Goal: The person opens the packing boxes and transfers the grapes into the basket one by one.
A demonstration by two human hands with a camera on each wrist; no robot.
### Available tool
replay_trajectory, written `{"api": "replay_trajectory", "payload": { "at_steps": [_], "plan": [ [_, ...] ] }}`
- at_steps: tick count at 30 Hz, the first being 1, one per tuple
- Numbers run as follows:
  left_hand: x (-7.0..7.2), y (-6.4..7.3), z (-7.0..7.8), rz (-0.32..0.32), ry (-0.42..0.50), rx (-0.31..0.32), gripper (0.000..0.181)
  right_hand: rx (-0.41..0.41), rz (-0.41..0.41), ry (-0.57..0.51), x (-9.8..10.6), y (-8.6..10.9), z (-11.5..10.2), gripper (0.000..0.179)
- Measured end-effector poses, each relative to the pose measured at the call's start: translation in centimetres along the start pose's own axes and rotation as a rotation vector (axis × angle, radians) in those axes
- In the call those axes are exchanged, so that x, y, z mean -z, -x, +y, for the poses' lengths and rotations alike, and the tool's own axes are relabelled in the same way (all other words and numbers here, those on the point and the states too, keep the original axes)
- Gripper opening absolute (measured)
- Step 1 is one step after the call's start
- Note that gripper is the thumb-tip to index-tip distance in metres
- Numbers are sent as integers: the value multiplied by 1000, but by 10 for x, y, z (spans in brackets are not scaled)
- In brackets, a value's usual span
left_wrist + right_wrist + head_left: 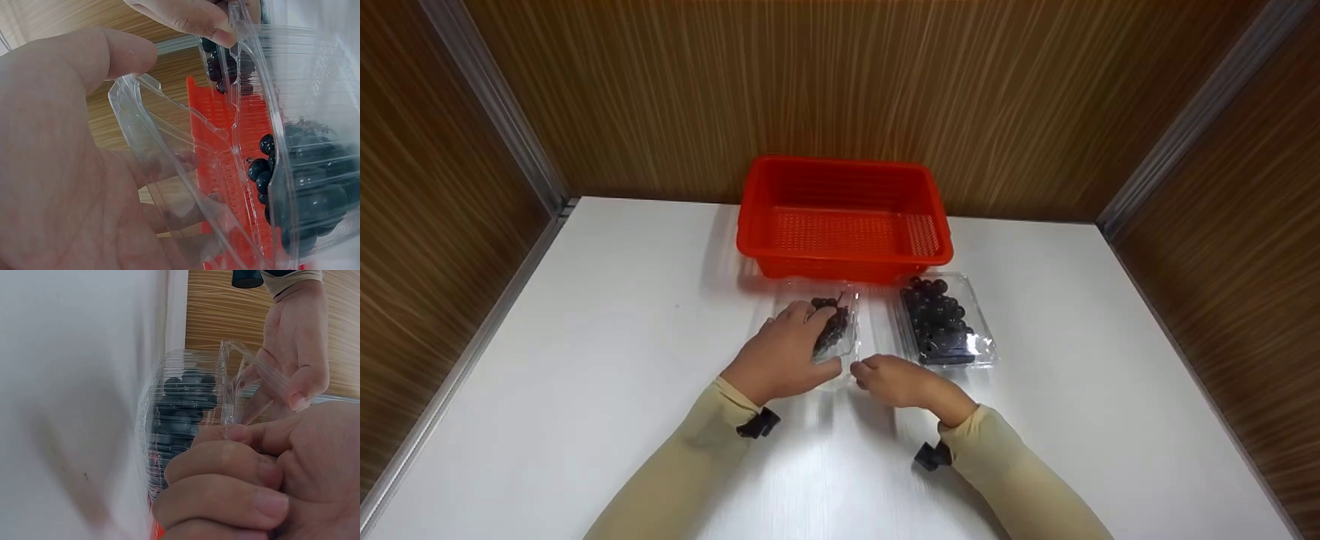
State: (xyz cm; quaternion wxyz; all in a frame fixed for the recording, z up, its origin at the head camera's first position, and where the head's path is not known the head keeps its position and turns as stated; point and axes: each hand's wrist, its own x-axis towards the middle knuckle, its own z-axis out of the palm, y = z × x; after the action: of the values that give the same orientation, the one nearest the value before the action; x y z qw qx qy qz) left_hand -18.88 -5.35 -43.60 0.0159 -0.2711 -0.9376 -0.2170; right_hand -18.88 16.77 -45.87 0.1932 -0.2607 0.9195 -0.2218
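Note:
A clear plastic clamshell box point(320, 50) with dark grapes point(312, 180) inside stands on the white table, its hinged lid point(185, 185) tilted partly up. My left hand point(787, 360) holds the lid, with the thumb at its edge and the fingers spread over its outer side. At the near corner, my right hand point(904, 386) pinches the rim of the box between thumb and curled fingers. In the head view the left hand hides part of this box. To its right lies a second clear clamshell box point(976, 326) with dark grapes point(937, 315).
Behind both boxes sits a red plastic basket point(847, 261) with a perforated bottom. Wood-patterned panels point(660, 97) enclose the white table point(585, 360) at the back and both sides.

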Motion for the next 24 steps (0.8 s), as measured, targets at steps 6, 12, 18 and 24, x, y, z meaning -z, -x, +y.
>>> {"api": "replay_trajectory", "payload": {
  "at_steps": [6, 12, 18, 24],
  "plan": [
    [-1, -2, -3, -15, 27, 7, 70, -64, 24, -81, -1, 0, -2, 43],
    [3, -2, -1, -26, 62, 28, 68, 54, 29, 15, 0, 0, 2, 29],
    [6, 1, 0, -42, 79, 39, 73, -38, 33, -16, 1, 0, 1, 38],
    [4, 3, -1, -60, 32, 32, 87, -68, 38, -31, -1, 1, -1, 43]
  ]
}}
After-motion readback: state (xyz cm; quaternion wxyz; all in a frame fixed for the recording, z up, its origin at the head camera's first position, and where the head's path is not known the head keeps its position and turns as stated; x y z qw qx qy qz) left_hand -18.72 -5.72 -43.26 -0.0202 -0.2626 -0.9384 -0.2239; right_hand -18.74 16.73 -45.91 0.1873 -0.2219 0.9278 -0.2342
